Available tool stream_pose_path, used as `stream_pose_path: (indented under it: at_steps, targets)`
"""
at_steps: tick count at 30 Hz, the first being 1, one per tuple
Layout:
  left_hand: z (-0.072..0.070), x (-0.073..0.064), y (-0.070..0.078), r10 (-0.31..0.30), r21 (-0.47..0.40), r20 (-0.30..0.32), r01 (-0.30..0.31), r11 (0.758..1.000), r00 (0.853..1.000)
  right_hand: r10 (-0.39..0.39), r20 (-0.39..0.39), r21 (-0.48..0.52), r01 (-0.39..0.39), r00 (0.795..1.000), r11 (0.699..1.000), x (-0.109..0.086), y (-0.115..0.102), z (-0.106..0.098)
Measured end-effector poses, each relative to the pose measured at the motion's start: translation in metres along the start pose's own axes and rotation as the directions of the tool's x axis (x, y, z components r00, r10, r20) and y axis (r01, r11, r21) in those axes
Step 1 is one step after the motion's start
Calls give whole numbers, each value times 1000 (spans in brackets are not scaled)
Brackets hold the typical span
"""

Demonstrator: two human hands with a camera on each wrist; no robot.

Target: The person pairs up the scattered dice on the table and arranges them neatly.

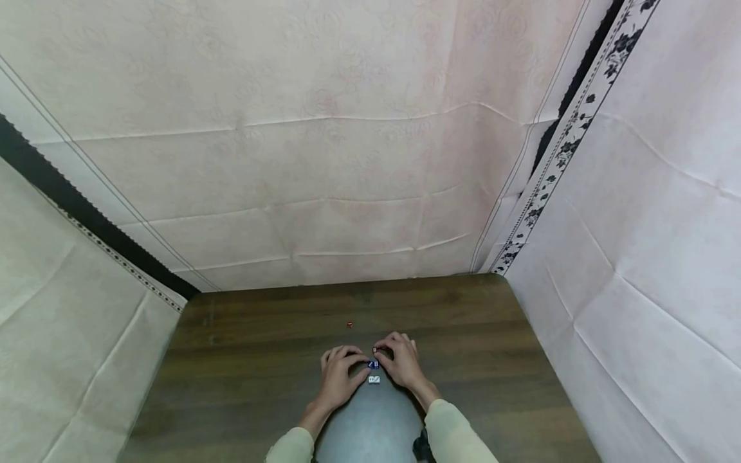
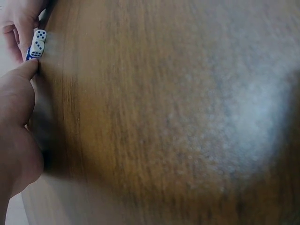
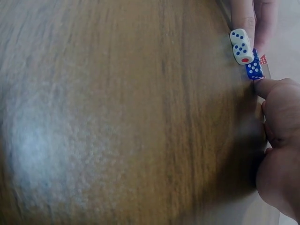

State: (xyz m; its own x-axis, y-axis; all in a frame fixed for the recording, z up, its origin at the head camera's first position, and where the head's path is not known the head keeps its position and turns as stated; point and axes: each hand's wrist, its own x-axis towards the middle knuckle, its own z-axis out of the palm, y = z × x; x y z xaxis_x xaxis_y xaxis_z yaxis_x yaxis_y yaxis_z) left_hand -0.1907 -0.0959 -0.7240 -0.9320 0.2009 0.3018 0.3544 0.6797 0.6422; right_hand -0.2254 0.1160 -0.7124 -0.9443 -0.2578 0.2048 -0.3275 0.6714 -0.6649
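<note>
Two blue dice with white dots [image 1: 373,364] sit side by side on the table. My left hand [image 1: 341,376] comes in from the left, thumb and forefinger at their left end, pinching there. Across from it, my right hand [image 1: 401,361] pinches a tiny reddish die [image 1: 375,350] just beyond the blue pair. In the right wrist view, the right thumb [image 3: 267,87] lies against the blue dice [image 3: 254,69]. Two white dice [image 1: 374,379] form a row on the near side of the blue ones. Fingers partly hide the blue dice in the left wrist view.
A red die [image 1: 350,325] lies alone farther back on the brown wooden table [image 1: 260,360]. Pale cloth sheets [image 1: 347,193] hang behind the table and along both sides. A rounded grey shape [image 1: 373,424] lies between my forearms.
</note>
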Motion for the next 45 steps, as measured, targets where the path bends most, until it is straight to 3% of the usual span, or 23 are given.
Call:
stream_pose_path:
  at_steps: [13, 16, 22, 31, 40, 45]
  targets:
    - [-8, 3, 1, -22, -13, 66, 23, 1000, 998, 6, -7, 3, -6, 1000, 1000, -1, 2, -1]
    - [-11, 3, 1, -21, -29, 40, 22, 999, 999, 8, -11, -3, -8, 1000, 1000, -1, 3, 1]
    - [-16, 11, -1, -17, -35, -80, 14, 999, 997, 0, -16, 2, 0, 1000, 1000, 0, 3, 2]
    - [-27, 39, -4, -148, -25, -131, 146, 989, 980, 11, -24, 14, -11, 1000, 1000, 1, 5, 5]
    - [-23, 61, -16, -260, -16, -147, 260, 965, 954, -7, -36, -5, 7, 999, 1000, 2, 3, 3]
    - [-17, 67, -22, -267, -6, -177, 270, 963, 947, 10, -17, 5, -9, 1000, 1000, 1, 2, 2]
